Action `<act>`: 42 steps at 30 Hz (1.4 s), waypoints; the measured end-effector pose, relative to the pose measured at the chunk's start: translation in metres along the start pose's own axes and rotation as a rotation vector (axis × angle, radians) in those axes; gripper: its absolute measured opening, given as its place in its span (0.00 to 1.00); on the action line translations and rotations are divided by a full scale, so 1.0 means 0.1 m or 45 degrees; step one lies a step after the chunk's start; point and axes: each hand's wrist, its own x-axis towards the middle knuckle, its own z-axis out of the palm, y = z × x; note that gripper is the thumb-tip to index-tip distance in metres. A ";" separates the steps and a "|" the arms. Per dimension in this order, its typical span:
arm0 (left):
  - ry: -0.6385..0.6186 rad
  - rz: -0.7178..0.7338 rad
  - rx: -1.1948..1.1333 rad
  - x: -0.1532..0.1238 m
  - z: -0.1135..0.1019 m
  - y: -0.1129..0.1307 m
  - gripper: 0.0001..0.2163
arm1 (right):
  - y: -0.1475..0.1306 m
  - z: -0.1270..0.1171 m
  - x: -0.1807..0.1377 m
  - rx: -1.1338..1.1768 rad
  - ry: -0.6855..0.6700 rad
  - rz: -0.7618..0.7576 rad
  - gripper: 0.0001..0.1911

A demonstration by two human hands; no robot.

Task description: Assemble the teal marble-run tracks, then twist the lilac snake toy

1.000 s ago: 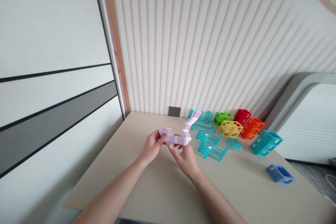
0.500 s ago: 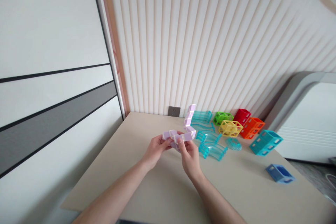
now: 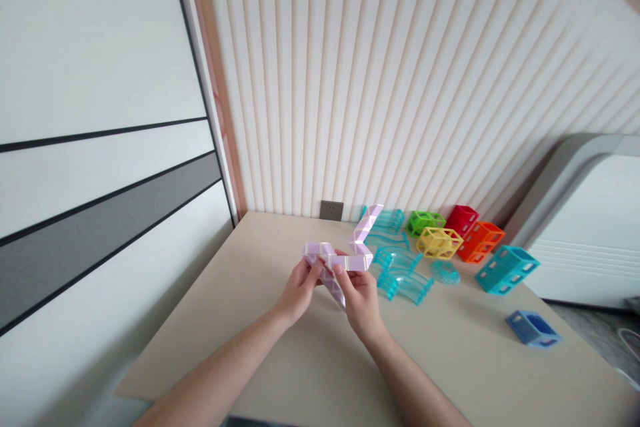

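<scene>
Snake puzzle, lilac and white, chain of hinged wedge segments; held above the table in front of the person, near the middle of the far half. Likely light, hard plastic, rigid in each segment but free to twist at every joint, so loose ends would swing; best taken on the flat faces of two neighbouring segments, either side of the joint being worked. One end rises up and right toward the wall; another part hangs down between the hands. Left hand: fingers curled shut around the chain's left end. Right hand: thumb and fingers pinched closed on the middle run, just beside the left hand. To the right on the table: clear teal curved pieces, then green, yellow, red, orange, teal and blue open-frame blocks, untouched.
</scene>
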 end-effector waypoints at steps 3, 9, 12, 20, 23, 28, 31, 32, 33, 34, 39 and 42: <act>0.086 -0.015 0.051 -0.01 -0.04 -0.07 0.21 | 0.02 -0.01 0.00 -0.023 0.009 -0.017 0.25; 0.018 -0.021 0.076 -0.01 -0.07 -0.09 0.22 | 0.02 -0.02 0.01 -0.037 0.029 -0.039 0.25; -0.028 -0.028 0.064 -0.01 -0.07 -0.05 0.22 | 0.01 -0.03 0.00 -0.038 0.009 -0.050 0.25; -0.067 -0.028 0.062 -0.02 -0.07 -0.01 0.22 | 0.02 -0.04 0.01 -0.066 0.027 -0.081 0.23; -0.042 -0.003 0.121 -0.03 -0.06 -0.01 0.21 | 0.00 -0.03 0.02 -0.034 0.029 -0.072 0.23; -0.010 0.105 0.117 -0.06 -0.01 0.03 0.22 | -0.04 -0.03 0.05 0.056 0.057 -0.039 0.20; -0.018 0.132 0.144 -0.06 -0.01 0.07 0.23 | -0.04 -0.04 0.04 0.047 0.037 -0.069 0.18; -0.017 0.126 0.150 -0.05 -0.02 0.08 0.23 | -0.04 -0.04 0.04 0.044 0.009 -0.093 0.18; -0.019 0.112 0.152 -0.05 -0.02 0.08 0.23 | -0.03 -0.04 0.03 0.042 -0.028 -0.123 0.18; -0.028 0.093 0.155 -0.04 -0.03 0.09 0.23 | -0.02 -0.04 0.02 0.040 -0.066 -0.156 0.18; -0.076 0.021 0.190 -0.04 -0.04 0.13 0.23 | 0.05 -0.05 -0.01 0.005 -0.115 -0.300 0.19; -0.099 0.015 0.209 -0.05 -0.03 0.15 0.23 | 0.08 -0.08 0.01 -0.043 -0.088 -0.360 0.18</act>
